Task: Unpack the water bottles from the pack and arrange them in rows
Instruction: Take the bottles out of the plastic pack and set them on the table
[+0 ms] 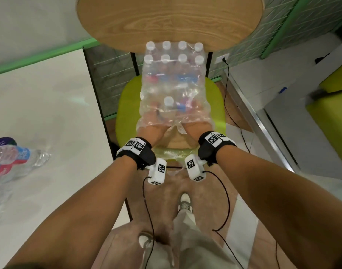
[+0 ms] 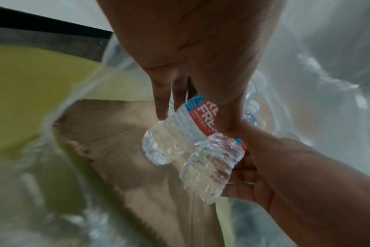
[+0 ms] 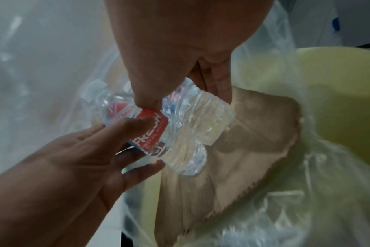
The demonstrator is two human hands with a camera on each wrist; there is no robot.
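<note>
Head view: the pack (image 1: 174, 82) is seen on a green chair (image 1: 125, 105), far end against a round wooden table (image 1: 166, 18); both hands are pushed into its open near end, left hand (image 1: 153, 131), right hand (image 1: 197, 129). Loose bottles (image 1: 13, 158) lie at the left edge of a white table (image 1: 50, 117).

Left wrist: a bottle (image 2: 169, 138) is gripped by curled fingers.

Right wrist: a second bottle (image 3: 192, 110) is clamped between thumb and fingers.
</note>
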